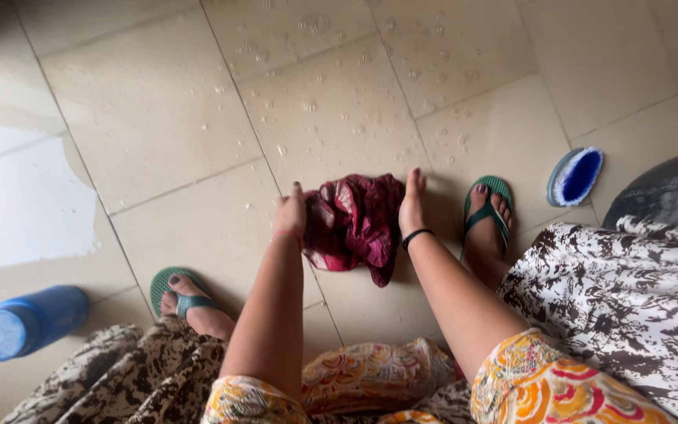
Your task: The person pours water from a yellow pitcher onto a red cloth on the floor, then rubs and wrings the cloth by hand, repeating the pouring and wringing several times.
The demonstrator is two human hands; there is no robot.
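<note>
Maroon cloth (352,228) lies bunched between outstretched hands: left hand (292,213) gripping it, right hand (413,204) pressing flat.

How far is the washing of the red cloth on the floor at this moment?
Looks done: the cloth is wet and the floor tiles carry soap splashes. In hand: left hand grips it, right hand presses beside it. Left, probably: the blue brush and blue bottle lie untouched.
</note>
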